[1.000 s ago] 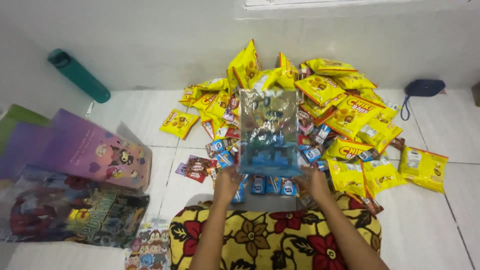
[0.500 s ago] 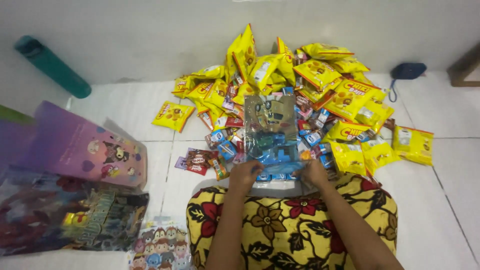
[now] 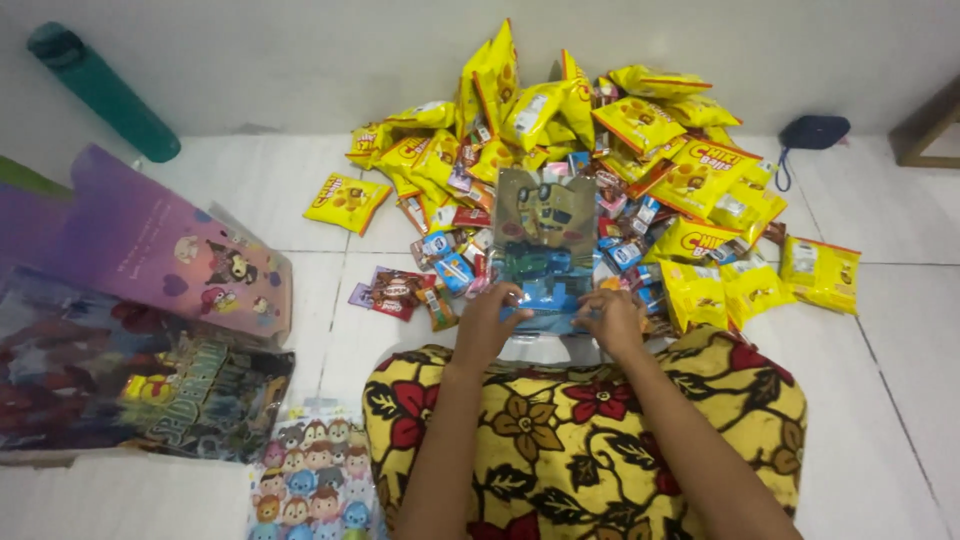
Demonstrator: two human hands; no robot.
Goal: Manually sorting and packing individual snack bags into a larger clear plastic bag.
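Observation:
My left hand (image 3: pixel 492 318) and my right hand (image 3: pixel 612 320) both grip the lower edge of a clear plastic bag (image 3: pixel 542 240) filled with snacks: a yellow packet at the top and small blue packs lower down. I hold the bag upright in front of a big pile of yellow snack packets (image 3: pixel 640 150) on the white tiled floor. Small blue and red packs (image 3: pixel 452 270) lie at the pile's near edge, just left of my left hand. My lap is covered by a yellow cloth with red flowers (image 3: pixel 580 430).
Colourful printed gift bags lie at the left: a purple one (image 3: pixel 160 245), a dark one (image 3: pixel 150 390) and a cartoon-patterned one (image 3: pixel 310 480). A teal bottle (image 3: pixel 100 90) leans by the wall. A dark blue pouch (image 3: pixel 812 132) sits at the far right, near a wooden corner (image 3: pixel 930 130).
The bag of snacks has come lower and closer to my lap, still held in both hands. The view has shifted a little to the right.

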